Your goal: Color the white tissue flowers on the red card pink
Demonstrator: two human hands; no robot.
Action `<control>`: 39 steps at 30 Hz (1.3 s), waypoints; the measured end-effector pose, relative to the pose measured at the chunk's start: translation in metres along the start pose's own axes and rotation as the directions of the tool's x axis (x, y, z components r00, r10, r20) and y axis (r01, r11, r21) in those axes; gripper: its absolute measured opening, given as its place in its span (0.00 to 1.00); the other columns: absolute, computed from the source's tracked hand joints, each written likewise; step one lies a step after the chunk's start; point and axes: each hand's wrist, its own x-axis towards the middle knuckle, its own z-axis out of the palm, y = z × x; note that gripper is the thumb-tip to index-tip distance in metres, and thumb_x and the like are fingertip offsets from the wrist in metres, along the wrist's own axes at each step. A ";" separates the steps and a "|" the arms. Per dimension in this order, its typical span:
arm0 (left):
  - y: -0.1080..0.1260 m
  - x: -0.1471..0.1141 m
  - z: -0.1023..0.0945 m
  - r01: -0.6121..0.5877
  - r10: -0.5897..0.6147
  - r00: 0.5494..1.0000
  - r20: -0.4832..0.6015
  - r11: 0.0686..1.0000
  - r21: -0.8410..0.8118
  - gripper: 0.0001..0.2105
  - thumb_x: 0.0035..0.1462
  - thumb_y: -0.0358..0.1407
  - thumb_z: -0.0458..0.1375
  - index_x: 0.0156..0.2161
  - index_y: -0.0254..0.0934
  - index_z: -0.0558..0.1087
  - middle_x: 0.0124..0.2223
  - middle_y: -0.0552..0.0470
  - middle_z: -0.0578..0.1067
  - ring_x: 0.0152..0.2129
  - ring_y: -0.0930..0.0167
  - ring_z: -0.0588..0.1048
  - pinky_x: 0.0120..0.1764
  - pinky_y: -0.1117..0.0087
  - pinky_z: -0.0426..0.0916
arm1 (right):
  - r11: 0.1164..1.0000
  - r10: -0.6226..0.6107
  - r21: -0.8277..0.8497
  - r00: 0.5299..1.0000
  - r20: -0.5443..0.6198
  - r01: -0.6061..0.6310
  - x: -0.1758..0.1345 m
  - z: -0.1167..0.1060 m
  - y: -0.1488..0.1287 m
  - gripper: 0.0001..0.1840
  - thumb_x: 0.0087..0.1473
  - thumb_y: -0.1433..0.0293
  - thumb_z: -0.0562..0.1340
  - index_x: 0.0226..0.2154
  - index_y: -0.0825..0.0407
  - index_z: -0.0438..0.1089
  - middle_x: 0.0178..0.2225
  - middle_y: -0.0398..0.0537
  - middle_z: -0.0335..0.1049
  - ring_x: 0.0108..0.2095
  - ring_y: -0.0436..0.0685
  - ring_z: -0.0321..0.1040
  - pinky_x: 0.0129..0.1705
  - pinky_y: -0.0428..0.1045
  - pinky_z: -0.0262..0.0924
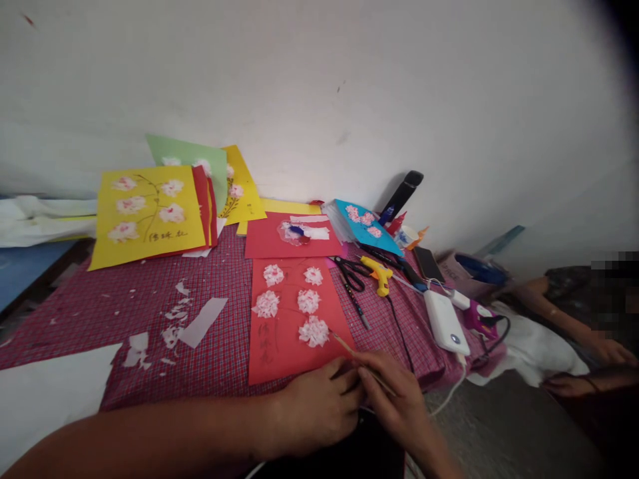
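A slim paintbrush (343,344) is pinched in my right hand (394,392), its tip beside the lowest right flower (313,331). This flower is one of several white and pink crumpled-paper flowers on a red card (289,356), which also bears handwriting and thin drawn stems. My left hand (319,406) rests at the card's near edge, with fingers curled up against my right hand; whatever they may hold is hidden. Another red sheet (264,236) overlaps the card's far end, carrying a plastic piece (287,233) and white paper strips (317,233).
Yellow flower cards (150,256) lean at the left. Torn paper scraps (204,319) lie on the checked cloth (210,372). To the right are scissors (352,274), a yellow glue gun (378,274), a white power bank (446,322) and cables. Another person's hands (609,349) are at far right.
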 end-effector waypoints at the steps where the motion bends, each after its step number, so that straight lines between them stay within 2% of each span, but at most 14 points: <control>1: 0.000 0.000 0.001 0.002 -0.002 1.000 -0.003 1.000 0.000 0.11 0.63 0.37 0.60 0.48 0.39 0.80 0.56 0.44 0.77 0.58 0.58 0.71 0.64 0.48 0.61 | 1.000 -0.011 0.002 1.000 0.010 0.011 0.000 -0.001 -0.001 0.15 0.65 0.75 0.60 0.52 0.46 0.76 0.39 0.48 0.81 0.38 0.56 0.80 0.41 0.48 0.75; 5: 0.000 0.001 0.001 0.010 -0.010 1.000 -0.006 1.000 -0.005 0.10 0.64 0.35 0.59 0.48 0.39 0.80 0.53 0.47 0.78 0.57 0.59 0.71 0.67 0.48 0.56 | 1.000 -0.023 0.001 1.000 0.013 0.023 -0.003 -0.001 -0.006 0.16 0.65 0.75 0.61 0.52 0.47 0.75 0.40 0.49 0.81 0.39 0.56 0.80 0.42 0.49 0.75; 12: -0.001 0.003 -0.003 0.004 -0.005 0.999 -0.040 1.000 -0.013 0.11 0.63 0.35 0.61 0.49 0.37 0.79 0.53 0.46 0.78 0.54 0.60 0.72 0.62 0.53 0.61 | 0.997 -0.061 0.045 0.998 0.036 0.059 -0.004 0.003 -0.009 0.18 0.64 0.76 0.60 0.53 0.46 0.74 0.41 0.49 0.81 0.40 0.57 0.80 0.43 0.51 0.76; 16: -0.002 0.004 -0.005 0.010 -0.011 0.999 -0.049 1.000 -0.016 0.10 0.64 0.35 0.60 0.48 0.37 0.79 0.52 0.47 0.78 0.55 0.60 0.71 0.65 0.51 0.58 | 0.999 -0.040 0.021 0.999 -0.002 0.040 -0.003 0.001 -0.008 0.17 0.64 0.76 0.61 0.52 0.46 0.75 0.40 0.49 0.81 0.39 0.57 0.80 0.42 0.51 0.76; 25: 0.003 0.002 0.008 0.021 -0.021 0.999 -0.026 1.000 -0.013 0.14 0.64 0.34 0.59 0.53 0.35 0.77 0.55 0.45 0.76 0.58 0.60 0.70 0.65 0.50 0.59 | 0.998 -0.049 0.047 0.997 0.059 0.046 0.001 0.004 -0.013 0.16 0.65 0.75 0.59 0.52 0.46 0.75 0.41 0.51 0.81 0.40 0.59 0.80 0.42 0.52 0.77; 33: -0.002 0.003 -0.007 0.002 -0.003 1.000 -0.010 1.000 -0.006 0.10 0.65 0.35 0.59 0.48 0.38 0.79 0.55 0.44 0.77 0.57 0.60 0.71 0.62 0.53 0.63 | 0.998 -0.033 0.059 0.997 0.071 0.029 -0.001 0.002 -0.005 0.15 0.64 0.75 0.60 0.50 0.45 0.74 0.41 0.50 0.80 0.40 0.58 0.80 0.43 0.51 0.76; 39: -0.001 0.003 -0.004 -0.005 0.005 1.000 -0.005 1.000 -0.025 0.11 0.64 0.35 0.58 0.49 0.36 0.79 0.53 0.45 0.77 0.55 0.60 0.72 0.60 0.53 0.65 | 0.994 -0.043 0.103 0.995 0.085 0.034 0.000 0.004 -0.006 0.16 0.64 0.76 0.59 0.50 0.46 0.74 0.41 0.50 0.79 0.41 0.58 0.79 0.43 0.51 0.76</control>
